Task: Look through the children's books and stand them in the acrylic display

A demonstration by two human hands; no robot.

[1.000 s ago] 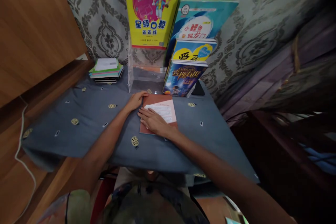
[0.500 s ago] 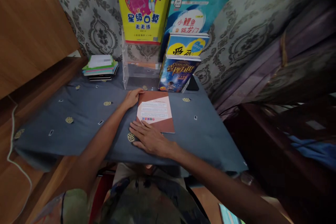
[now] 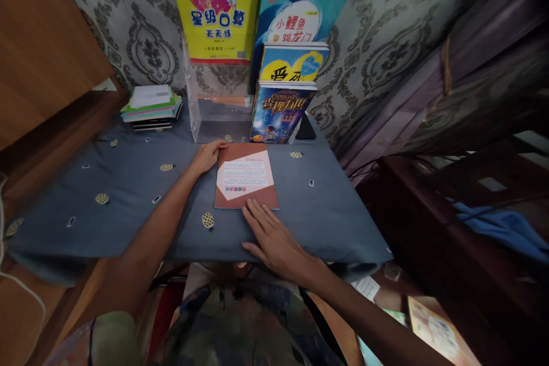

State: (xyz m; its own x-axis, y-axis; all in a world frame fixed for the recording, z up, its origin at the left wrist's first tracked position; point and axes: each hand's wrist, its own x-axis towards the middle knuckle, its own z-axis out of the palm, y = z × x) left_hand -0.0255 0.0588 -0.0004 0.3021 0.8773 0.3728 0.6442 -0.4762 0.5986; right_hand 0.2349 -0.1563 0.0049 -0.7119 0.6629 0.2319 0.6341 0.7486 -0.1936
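A thin brown book [image 3: 246, 175] with a pale printed panel lies flat on the cloth-covered table in front of me. At its far left corner, my left hand [image 3: 209, 157] has its fingers closed together and bent over the edge. My right hand [image 3: 274, 237] is open, palm down, its fingertips on the book's near edge and its thumb out over the cloth. Just beyond the book stands a clear acrylic rack [image 3: 221, 130]. Its left side bears a yellow workbook [image 3: 221, 40], and a dark blue book [image 3: 281, 114] stands lowest on its right.
Above the dark blue book are a yellow-and-blue book [image 3: 294, 60] and a teal book [image 3: 306, 6]. A stack of books [image 3: 152, 106] sits at the table's back left. The grey-blue tablecloth [image 3: 326, 211] hangs over the near edge. Behind is a patterned curtain [image 3: 150, 40].
My right hand has slid rightward along the book's near edge, uncovering its near left corner. My left hand stays at the far left corner. The whole view has shifted slightly.
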